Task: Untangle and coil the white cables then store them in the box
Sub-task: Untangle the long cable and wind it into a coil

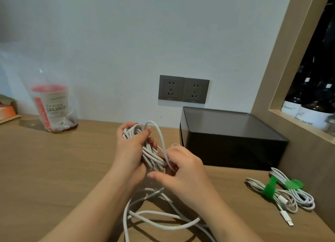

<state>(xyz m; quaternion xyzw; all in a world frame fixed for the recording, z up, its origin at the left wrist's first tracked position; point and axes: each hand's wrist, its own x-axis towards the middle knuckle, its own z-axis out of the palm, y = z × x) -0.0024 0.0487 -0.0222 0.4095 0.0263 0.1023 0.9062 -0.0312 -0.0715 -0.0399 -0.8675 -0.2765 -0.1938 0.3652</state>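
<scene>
My left hand (129,145) grips a coil of white cable (150,156) above the wooden table, fingers curled round the loops. My right hand (183,167) pinches a strand of the same cable that arcs up over the coil. Loose white cable (159,218) trails down from the hands and lies in loops on the table near the front edge. The dark box (235,151) stands to the right, against the wall. Two coiled white cables bound with green ties (279,191) lie in front of the box at the right.
A plastic bag with a red and white cup (51,107) stands at the back left. Two grey wall sockets (183,90) sit above the table. A wooden shelf frame at the right holds dark bottles (311,107). An orange item (6,111) lies at the far left.
</scene>
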